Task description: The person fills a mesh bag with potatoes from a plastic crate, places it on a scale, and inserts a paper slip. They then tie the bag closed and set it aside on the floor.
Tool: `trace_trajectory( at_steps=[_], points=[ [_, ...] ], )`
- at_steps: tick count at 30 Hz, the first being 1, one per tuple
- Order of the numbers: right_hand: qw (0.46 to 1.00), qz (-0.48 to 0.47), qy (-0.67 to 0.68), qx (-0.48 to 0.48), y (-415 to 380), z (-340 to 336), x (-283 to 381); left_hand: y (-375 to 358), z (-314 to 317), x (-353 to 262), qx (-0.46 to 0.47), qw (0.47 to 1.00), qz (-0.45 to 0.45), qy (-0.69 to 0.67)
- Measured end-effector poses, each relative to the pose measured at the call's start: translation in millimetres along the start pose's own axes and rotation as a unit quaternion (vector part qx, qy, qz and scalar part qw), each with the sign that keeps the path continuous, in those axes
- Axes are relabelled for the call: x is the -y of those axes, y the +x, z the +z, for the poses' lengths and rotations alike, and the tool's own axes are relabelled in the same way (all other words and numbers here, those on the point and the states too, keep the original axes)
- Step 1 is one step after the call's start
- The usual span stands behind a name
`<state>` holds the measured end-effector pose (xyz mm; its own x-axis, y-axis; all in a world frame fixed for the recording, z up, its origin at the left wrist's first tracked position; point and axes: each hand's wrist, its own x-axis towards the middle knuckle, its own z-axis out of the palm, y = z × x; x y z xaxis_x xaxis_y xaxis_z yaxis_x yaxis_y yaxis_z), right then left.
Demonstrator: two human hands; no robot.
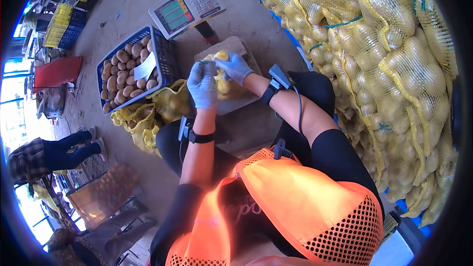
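A yellow mesh bag of potatoes [227,90] stands on the platform of a weighing scale [241,49], partly hidden behind my gloved hands. My right hand [236,67] is closed round the gathered top of this bag, and some bunched yellow mesh pokes out above the fingers. Close beside it, my left hand [202,86] is closed, fingers curled at the bag's neck. A small dark green bit shows at its fingertips, perhaps a tie, but too small to make out. The scale's display [173,16] is lit green, with a keypad alongside.
A blue crate [158,44] of loose potatoes with a paper sheet [145,67] on top stands left of the scale. Yellow mesh bags [170,101] lie by my left forearm. Stacked potato sacks [364,64] rise on the right. Another person [59,155] is at the far left.
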<state>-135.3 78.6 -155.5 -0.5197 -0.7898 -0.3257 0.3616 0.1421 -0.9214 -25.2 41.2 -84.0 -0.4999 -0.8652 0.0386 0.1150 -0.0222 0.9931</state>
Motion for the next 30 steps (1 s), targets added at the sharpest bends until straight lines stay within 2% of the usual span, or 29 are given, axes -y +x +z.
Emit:
trace_trajectory(
  at_steps=[3, 4, 5, 6, 7, 8, 9, 10, 11, 12, 13, 14, 16, 17, 18, 20, 21, 22, 23, 24, 25, 26, 27, 28, 29, 30],
  points=[
    [1.0, 0.011, 0.0, 0.009, 2, 1, -11, 1, -20, 3, -0.01, 1.0, 0.008, 0.013],
    [0.997, -0.055, -0.047, 0.016, 6, 4, -24, -3, -28, 0, -0.011, 0.999, -0.036, -0.018],
    [0.987, -0.127, -0.099, 0.018, 11, 2, -25, -5, -34, 4, -0.045, 0.999, -0.023, -0.014],
    [0.967, -0.106, -0.23, 0.018, -5, 0, -6, -5, -36, 14, -0.071, 0.997, -0.005, -0.02],
    [0.916, -0.152, -0.369, 0.035, -2, 1, -13, -7, -38, 23, -0.125, 0.986, -0.059, -0.093],
    [0.905, -0.153, -0.391, 0.069, -16, 3, 1, -14, -45, 37, -0.171, 0.965, -0.12, -0.16],
    [0.893, -0.198, -0.396, 0.077, -20, 7, -7, -22, -52, 59, -0.193, 0.951, -0.168, -0.171],
    [0.876, -0.236, -0.402, 0.122, -22, 9, -16, -23, -91, 132, -0.108, 0.881, -0.318, -0.334],
    [0.849, -0.261, -0.434, 0.149, -35, 15, -11, -41, -83, 129, -0.102, 0.869, -0.361, -0.322],
    [0.874, -0.183, -0.433, 0.121, -49, 24, -9, -63, -73, 129, -0.15, 0.795, -0.47, -0.352],
    [0.876, -0.175, -0.431, 0.129, -66, 26, 12, -78, -65, 128, -0.125, 0.769, -0.5, -0.378],
    [0.879, -0.166, -0.426, 0.137, -83, 30, 27, -91, -58, 131, -0.093, 0.753, -0.511, -0.404],
    [0.935, -0.275, -0.194, 0.11, -67, 33, -10, -115, -47, 129, -0.04, 0.734, -0.513, -0.443],
    [0.921, -0.247, -0.282, 0.106, -110, 30, 62, -121, -41, 120, -0.022, 0.729, -0.506, -0.459],
    [0.943, -0.171, -0.234, 0.163, -127, 26, 90, -126, -36, 111, -0.006, 0.727, -0.499, -0.472],
    [0.944, -0.199, -0.148, 0.219, -166, 20, 129, -133, -27, 88, 0.032, 0.729, -0.468, -0.499],
    [0.941, -0.279, -0.1, 0.163, -183, 20, 147, -133, -19, 70, 0.059, 0.737, -0.442, -0.509],
    [0.946, -0.287, -0.094, 0.12, -199, 10, 176, -129, -7, 47, 0.094, 0.745, -0.408, -0.519],
    [0.957, -0.276, 0.005, 0.093, -221, 1, 218, -121, 8, 20, 0.128, 0.756, -0.37, -0.525],
    [0.943, -0.323, -0.079, -0.026, -250, -13, 263, -111, 28, -8, 0.171, 0.758, -0.336, -0.531],
    [0.82, -0.506, -0.219, -0.153, -258, -32, 286, -106, 61, -82, 0.179, 0.824, -0.29, -0.453],
    [0.827, -0.458, -0.221, -0.238, -289, -45, 333, -85, 87, -123, 0.272, 0.808, -0.236, -0.466],
    [0.676, -0.625, -0.161, -0.355, -307, -49, 377, -81, 112, -177, 0.266, 0.797, -0.254, -0.478],
    [0.587, -0.668, -0.199, -0.413, -330, -68, 411, -69, 138, -198, 0.367, 0.768, -0.195, -0.487],
    [0.42, -0.712, -0.263, -0.498, -346, -96, 440, -57, 160, -219, 0.458, 0.791, -0.127, -0.385],
    [0.349, -0.663, -0.325, -0.577, -369, -91, 442, -54, 183, -257, 0.511, 0.813, -0.046, -0.275]
  ],
)
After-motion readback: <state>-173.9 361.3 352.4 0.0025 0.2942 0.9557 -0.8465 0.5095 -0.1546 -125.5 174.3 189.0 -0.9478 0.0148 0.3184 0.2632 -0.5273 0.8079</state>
